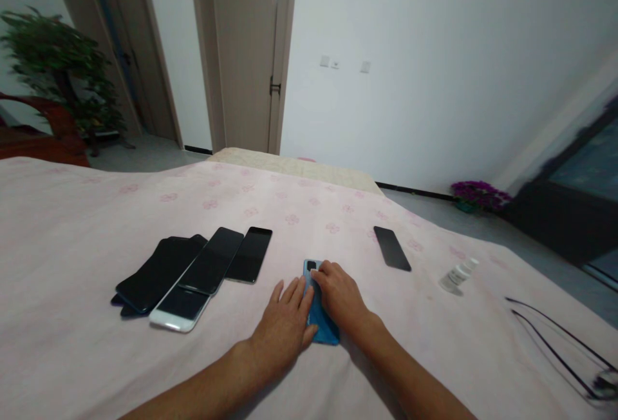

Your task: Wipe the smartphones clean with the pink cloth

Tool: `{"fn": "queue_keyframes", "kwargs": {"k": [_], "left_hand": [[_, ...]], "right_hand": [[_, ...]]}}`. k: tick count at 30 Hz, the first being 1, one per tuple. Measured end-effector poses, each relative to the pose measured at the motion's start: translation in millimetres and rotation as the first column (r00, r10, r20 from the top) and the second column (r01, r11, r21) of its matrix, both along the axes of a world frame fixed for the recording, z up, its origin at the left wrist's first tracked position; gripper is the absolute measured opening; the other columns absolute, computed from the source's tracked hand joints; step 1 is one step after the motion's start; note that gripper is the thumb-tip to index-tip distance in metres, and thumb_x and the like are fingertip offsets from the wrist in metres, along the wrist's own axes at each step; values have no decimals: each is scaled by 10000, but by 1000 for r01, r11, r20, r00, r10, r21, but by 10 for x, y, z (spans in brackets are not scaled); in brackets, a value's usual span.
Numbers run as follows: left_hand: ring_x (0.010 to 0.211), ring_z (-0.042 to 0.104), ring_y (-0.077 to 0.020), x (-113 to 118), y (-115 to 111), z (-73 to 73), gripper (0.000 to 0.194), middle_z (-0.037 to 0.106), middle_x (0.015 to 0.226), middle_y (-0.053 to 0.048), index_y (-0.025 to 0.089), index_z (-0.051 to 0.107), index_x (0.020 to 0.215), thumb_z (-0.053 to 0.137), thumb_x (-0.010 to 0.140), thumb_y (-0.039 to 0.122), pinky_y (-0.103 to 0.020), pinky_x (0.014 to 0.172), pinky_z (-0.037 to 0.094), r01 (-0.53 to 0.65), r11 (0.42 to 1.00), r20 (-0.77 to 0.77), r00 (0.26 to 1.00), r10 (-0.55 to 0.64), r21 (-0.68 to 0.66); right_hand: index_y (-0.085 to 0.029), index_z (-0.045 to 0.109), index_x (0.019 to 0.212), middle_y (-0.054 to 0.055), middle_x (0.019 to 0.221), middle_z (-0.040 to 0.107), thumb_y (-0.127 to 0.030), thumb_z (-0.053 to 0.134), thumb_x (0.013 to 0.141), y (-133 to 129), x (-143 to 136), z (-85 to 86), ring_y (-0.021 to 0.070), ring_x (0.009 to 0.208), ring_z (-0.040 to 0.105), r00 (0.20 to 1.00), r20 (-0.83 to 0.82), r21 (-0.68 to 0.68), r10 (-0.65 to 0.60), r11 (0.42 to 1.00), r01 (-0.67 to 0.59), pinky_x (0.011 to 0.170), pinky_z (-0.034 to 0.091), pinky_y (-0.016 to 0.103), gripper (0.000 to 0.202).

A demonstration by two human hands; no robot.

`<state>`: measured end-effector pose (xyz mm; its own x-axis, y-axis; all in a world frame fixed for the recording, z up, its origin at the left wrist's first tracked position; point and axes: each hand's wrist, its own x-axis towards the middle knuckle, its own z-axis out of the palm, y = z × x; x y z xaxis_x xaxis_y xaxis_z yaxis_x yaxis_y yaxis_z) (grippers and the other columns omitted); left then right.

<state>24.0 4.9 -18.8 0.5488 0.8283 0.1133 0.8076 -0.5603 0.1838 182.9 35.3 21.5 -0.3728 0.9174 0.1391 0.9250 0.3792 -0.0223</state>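
A blue smartphone (324, 324) lies face down on the pink flowered sheet, its dark camera block (312, 266) at the far end. My left hand (284, 317) rests along the phone's left edge, fingers stretched out and the thumb on its lower back. Over the phone's upper right side, my right hand (342, 294) is closed, with thumb and fingertips pressed together just below the camera block. A small whitish bit shows at those fingertips, too small to name. Parts of the phone's back are hidden under both hands.
Left of my hands lie several overlapping phones (212, 262), one white-framed (181, 323). To the right are a dark flat phone-shaped panel (392, 249), a small clear spray bottle (458, 276) and black-framed glasses (560, 352). The bed's far edge faces a wall and door (246, 53).
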Motion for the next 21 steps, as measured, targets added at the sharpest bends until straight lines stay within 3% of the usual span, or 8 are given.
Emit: {"fn": "queue_keyframes", "kwargs": {"k": [4, 10, 21], "left_hand": [[1434, 313, -292, -1, -1, -10, 619, 332, 1557, -151, 161, 365, 1479, 453, 941, 456, -521, 1173, 214, -5, 1000, -10, 1000, 5, 8], [1431, 322, -286, -4, -11, 21, 614, 347, 1551, -148, 161, 372, 1475, 435, 948, 472, -516, 1172, 218, -8, 1000, -8, 1000, 8, 16], [1433, 318, -292, 6, -16, 40, 618, 333, 1555, -156, 157, 365, 1479, 454, 943, 452, -523, 1175, 218, -6, 1000, -21, 1000, 6, 8]], "right_hand": [[-209, 665, 1101, 78, 1072, 619, -151, 467, 960, 62, -26, -2, 207, 976, 535, 1000, -24, 5, 17, 1000, -17, 819, 424, 277, 250], [-221, 677, 1125, 87, 1071, 620, -154, 450, 963, 204, -44, 49, 215, 969, 541, 999, 3, 1, -54, 999, 54, 791, 423, 285, 287], [-206, 684, 1115, 85, 1066, 626, -134, 466, 941, 129, -15, -34, 210, 977, 542, 999, -35, 14, -27, 1000, 27, 812, 422, 283, 289]]}}
